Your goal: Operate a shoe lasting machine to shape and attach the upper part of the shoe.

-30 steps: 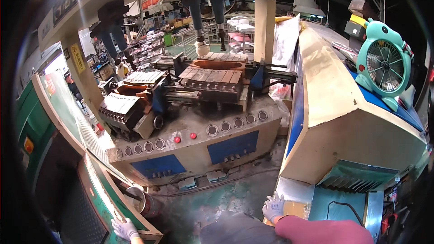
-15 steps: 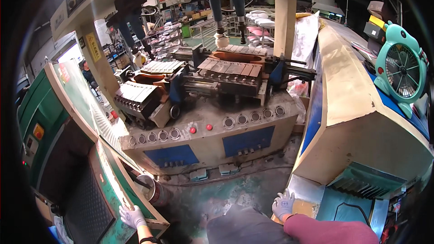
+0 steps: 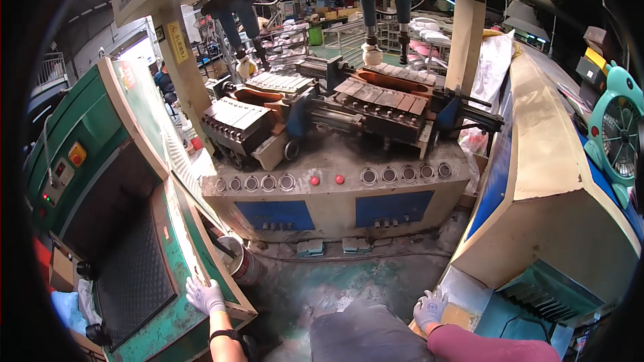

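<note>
My left hand, in a pale grey glove, lies with fingers spread on the worn cream edge of a green machine. A black band circles that wrist. On the other side, my right hand, gloved alike, rests on the rim of a light-blue tray-like bench, beside its bare metal plate. Its fingers are stretched out and grip nothing. Between my hands stands a large beige press with clamped blocks on top, including a slatted metal mould.
A bucket stands beside the green machine. Two light-blue foot pedals sit on the floor before the press, with a cable running along them. A beige hood rises at right, with a teal animal-shaped fan on it. Racks stand behind.
The view has turned left and upward, so the press and fan appear farther right. Both hands stay on the same surfaces; more of my left forearm shows.
</note>
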The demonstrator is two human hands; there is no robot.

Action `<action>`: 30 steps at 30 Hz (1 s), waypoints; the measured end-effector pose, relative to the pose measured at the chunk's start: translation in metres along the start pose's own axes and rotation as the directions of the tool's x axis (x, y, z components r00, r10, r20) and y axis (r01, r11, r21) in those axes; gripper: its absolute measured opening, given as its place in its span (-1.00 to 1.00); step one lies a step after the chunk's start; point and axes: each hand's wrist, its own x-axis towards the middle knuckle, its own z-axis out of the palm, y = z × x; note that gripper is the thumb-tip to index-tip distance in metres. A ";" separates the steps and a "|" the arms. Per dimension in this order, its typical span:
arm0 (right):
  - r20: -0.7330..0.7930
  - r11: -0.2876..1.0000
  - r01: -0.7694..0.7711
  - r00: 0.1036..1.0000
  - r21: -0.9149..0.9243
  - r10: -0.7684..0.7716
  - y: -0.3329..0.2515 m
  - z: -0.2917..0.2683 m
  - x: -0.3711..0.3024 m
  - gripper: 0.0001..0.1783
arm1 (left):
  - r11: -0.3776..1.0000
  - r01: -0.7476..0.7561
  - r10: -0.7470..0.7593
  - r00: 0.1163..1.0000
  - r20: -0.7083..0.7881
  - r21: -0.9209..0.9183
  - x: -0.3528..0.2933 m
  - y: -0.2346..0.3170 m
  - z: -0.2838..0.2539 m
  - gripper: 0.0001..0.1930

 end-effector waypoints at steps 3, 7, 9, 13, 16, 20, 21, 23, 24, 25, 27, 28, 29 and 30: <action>-0.002 1.000 0.006 1.000 -0.015 -0.006 0.000 0.000 0.001 -0.67 | 1.000 -0.002 0.002 1.000 -0.001 -0.006 -0.001 0.001 -0.001 -0.26; -0.013 1.000 0.001 1.000 0.011 0.000 0.001 0.000 0.000 -0.69 | 1.000 -0.007 0.007 1.000 0.000 0.002 -0.001 0.003 -0.001 -0.26; -0.020 1.000 -0.002 1.000 0.025 0.002 0.001 0.000 0.000 -0.70 | 1.000 -0.009 0.009 1.000 -0.001 0.013 -0.001 0.001 -0.001 -0.25; -0.038 0.999 0.010 0.999 0.033 -0.009 0.002 0.002 0.000 -0.70 | 1.000 -0.010 0.010 1.000 -0.006 -0.003 -0.002 0.003 -0.003 -0.24; -0.060 0.999 0.020 0.998 0.033 -0.018 0.002 0.002 0.000 -0.70 | 1.000 -0.013 0.013 1.000 -0.009 -0.016 -0.002 0.003 -0.003 -0.24; -0.064 0.999 0.026 0.998 0.037 -0.023 0.002 0.002 -0.001 -0.69 | 1.000 -0.016 0.016 1.000 -0.022 -0.012 -0.001 0.001 -0.001 -0.25; -0.062 0.999 0.025 0.998 0.034 -0.023 0.002 0.003 0.000 -0.69 | 1.000 -0.018 0.018 1.000 -0.021 -0.017 -0.002 0.002 -0.003 -0.25; -0.070 0.999 0.027 0.997 0.027 -0.025 0.003 0.005 0.000 -0.71 | 1.000 -0.020 0.019 1.000 -0.025 -0.016 -0.003 0.002 -0.002 -0.25; -0.080 0.999 0.029 0.996 0.020 -0.027 0.004 0.006 0.000 -0.73 | 1.000 -0.022 0.022 0.999 -0.030 -0.017 -0.003 0.002 -0.002 -0.26; -0.079 0.999 0.029 0.996 0.021 -0.027 0.004 0.008 0.000 -0.73 | 1.000 -0.023 0.022 0.999 -0.029 -0.016 -0.003 0.002 -0.002 -0.26; -0.110 0.999 0.032 0.993 0.022 -0.029 0.005 0.009 -0.001 -0.73 | 1.000 -0.029 0.029 0.999 -0.033 -0.008 -0.003 0.003 -0.003 -0.26; -0.110 0.999 0.031 0.994 0.023 -0.028 0.005 0.009 -0.001 -0.73 | 1.000 -0.030 0.030 0.999 -0.033 -0.008 -0.003 0.004 -0.003 -0.26; -0.110 0.999 0.032 0.993 0.024 -0.029 0.005 0.008 -0.001 -0.73 | 0.999 -0.031 0.031 0.999 -0.032 -0.011 -0.003 0.005 -0.004 -0.26; -0.109 0.999 0.034 0.994 0.024 -0.032 0.004 0.008 0.000 -0.74 | 0.999 -0.031 0.030 0.999 -0.031 -0.013 -0.004 0.004 -0.005 -0.26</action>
